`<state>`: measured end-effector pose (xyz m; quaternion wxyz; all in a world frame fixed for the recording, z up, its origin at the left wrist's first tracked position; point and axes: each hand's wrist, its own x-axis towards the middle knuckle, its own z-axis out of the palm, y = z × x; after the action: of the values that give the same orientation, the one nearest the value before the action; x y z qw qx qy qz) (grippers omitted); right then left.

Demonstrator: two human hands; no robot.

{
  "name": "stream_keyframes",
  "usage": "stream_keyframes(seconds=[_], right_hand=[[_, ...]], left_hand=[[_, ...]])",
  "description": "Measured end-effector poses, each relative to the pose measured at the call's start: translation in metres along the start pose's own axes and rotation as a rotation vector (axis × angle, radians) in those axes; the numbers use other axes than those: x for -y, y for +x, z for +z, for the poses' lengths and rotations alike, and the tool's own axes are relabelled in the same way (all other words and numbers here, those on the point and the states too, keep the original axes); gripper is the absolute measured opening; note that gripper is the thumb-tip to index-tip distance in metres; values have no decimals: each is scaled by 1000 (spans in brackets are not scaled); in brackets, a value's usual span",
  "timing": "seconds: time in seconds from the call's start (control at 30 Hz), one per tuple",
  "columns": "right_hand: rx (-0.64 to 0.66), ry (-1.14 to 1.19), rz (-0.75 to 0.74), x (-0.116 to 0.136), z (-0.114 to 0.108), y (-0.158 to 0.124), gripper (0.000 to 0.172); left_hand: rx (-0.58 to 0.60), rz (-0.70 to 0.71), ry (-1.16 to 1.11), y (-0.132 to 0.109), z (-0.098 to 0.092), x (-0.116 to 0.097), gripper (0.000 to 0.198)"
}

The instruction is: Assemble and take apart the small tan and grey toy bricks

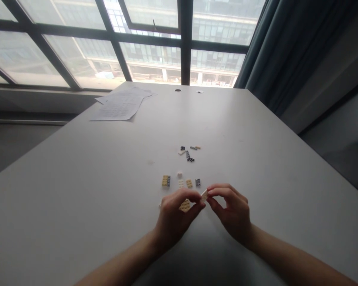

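Head view: a pale brick piece (204, 195) is positioned over the table (274, 159). Fingers of the left hand (174, 210) and right hand (234, 210) pinch it from opposite sides. Left of the pale piece, a tan piece (185, 205) is partly hidden. Beyond it lie a tan-and-grey block (166, 180), then loose small pieces (188, 154), then paper sheets (119, 105).

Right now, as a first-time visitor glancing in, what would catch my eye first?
Probably the two hands at the lower middle, left hand and right hand, pinching a small pale piece between them. Just beyond lie little studded bricks in tan, white and grey on a broad white table. Behind its far edge, the bright window spans much of the top.
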<state>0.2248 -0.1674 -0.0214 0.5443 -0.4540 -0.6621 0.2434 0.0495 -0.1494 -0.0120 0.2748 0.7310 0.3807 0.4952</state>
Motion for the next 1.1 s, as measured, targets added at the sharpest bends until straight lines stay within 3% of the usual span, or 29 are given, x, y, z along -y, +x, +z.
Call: stream_keyframes(seconds=[0.07,0.13,0.23,0.3,0.43,0.6,0.7,0.87,1.1], right_hand=[[69,104,148,1,0,2,12],[230,320,386,5,0,4,17],[401,564,617,8,-1,5,24],[394,490,613,7,-5,7,23],[396,116,586,-5,-15,14,19],[450,-214,513,-11,-13,23,14],[475,-241,514,-12,-14,23,17],[584,-256,420,-17,-22,22,44],[580,-356,283,-16,-14,19,30]], left_hand=[[-3,-15,8,1,-1,0,6],[11,-65,20,4,-2,1,5],[96,-146,26,11,-6,2,12],[140,-105,70,15,-12,3,12],[192,203,313,14,-26,9,3],[436,459,582,-2,-30,17,17],[448,497,663,-10,-25,20,23],[460,497,675,-15,-20,23,33],[459,466,647,-17,-17,26,33]])
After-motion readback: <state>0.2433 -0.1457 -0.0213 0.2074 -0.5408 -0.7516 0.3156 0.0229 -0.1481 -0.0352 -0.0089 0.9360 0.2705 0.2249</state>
